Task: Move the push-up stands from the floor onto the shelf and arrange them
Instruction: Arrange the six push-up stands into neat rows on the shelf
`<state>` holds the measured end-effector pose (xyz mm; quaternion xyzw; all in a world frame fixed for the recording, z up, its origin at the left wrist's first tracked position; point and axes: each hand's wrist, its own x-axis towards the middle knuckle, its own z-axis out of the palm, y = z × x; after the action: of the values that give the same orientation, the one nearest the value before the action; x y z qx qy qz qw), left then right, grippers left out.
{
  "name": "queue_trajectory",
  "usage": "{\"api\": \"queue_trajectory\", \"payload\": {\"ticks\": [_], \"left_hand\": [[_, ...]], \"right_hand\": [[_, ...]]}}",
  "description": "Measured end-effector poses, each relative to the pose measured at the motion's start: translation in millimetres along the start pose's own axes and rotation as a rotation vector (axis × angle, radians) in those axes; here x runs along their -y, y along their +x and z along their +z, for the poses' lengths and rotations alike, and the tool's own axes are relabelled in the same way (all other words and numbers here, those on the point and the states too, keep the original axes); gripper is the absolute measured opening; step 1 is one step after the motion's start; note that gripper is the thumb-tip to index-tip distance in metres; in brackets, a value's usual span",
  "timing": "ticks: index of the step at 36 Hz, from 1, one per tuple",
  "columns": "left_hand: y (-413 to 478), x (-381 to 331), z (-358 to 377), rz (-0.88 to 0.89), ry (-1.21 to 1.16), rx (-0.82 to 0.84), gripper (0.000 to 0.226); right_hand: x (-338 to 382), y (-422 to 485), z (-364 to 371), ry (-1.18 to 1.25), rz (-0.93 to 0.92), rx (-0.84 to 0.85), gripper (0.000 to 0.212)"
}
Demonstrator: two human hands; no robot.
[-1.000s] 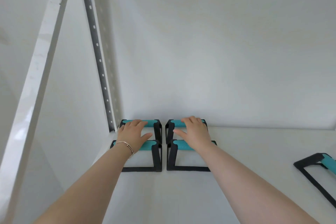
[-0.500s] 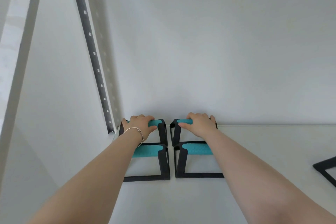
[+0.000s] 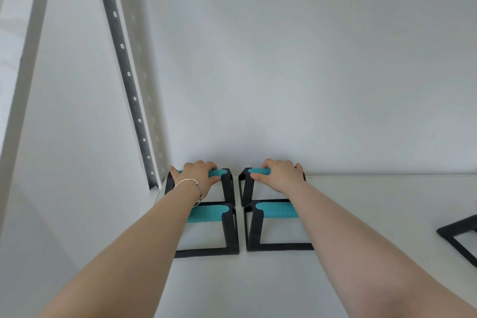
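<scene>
Left hand (image 3: pixel 197 175): fingers are curling over the teal grip of the back-left stand (image 3: pixel 227 183), at the shelf's back-left corner.
Right hand (image 3: pixel 280 175): fingers are wrapping the grip of the back-right stand (image 3: pixel 245 186), against the back edge.
Front pair: front-left stand (image 3: pixel 229 230) and front-right stand (image 3: pixel 254 230) are sitting just in front, the frames nearly touching.
Fifth stand (image 3: pixel 456 237): lying near the shelf's (image 3: pixel 374 201) right edge, only partly in view.
Risk: pulling the back stands forward is likely knocking the front pair out of line; a forearm dragging across a front grip could tip it.
Count: five stands visible, two hands, one bracelet (image 3: pixel 192 187), one slotted rail (image 3: pixel 124 67).
</scene>
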<state>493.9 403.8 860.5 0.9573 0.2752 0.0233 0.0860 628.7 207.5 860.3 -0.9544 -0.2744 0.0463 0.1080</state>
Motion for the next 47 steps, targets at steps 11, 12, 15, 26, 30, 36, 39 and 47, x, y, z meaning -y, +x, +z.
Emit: {"api": "queue_trajectory", "payload": {"ticks": [11,12,15,26,30,36,39,47], "left_hand": [[3,-1,1,0.013,-0.003,0.002,0.029],[3,-1,1,0.013,-0.002,0.002,0.029],[2,-2,0,0.005,0.002,0.006,0.029],[-26,-32,-7,-0.019,0.021,-0.023,0.054],[-44,-59,-11,-0.011,0.012,-0.1,0.056],[-75,-114,-5,0.111,0.037,-0.177,0.059],[-89,-150,2,0.17,0.051,-0.168,0.06],[-109,-275,30,0.229,0.029,-0.128,0.062]], "right_hand": [[1,-2,1,0.006,0.0,-0.005,0.062],[1,-2,1,0.005,0.0,-0.004,0.062],[2,-2,0,0.003,0.004,0.002,0.063],[4,-33,-1,0.027,-0.044,-0.155,0.07],[-6,-57,-6,0.004,-0.025,-0.284,0.065],[-50,-92,-24,-0.1,0.027,-0.424,0.063],[-90,-110,-35,-0.119,0.072,-0.447,0.063],[-234,-159,-69,-0.159,0.249,-0.418,0.066]]}}
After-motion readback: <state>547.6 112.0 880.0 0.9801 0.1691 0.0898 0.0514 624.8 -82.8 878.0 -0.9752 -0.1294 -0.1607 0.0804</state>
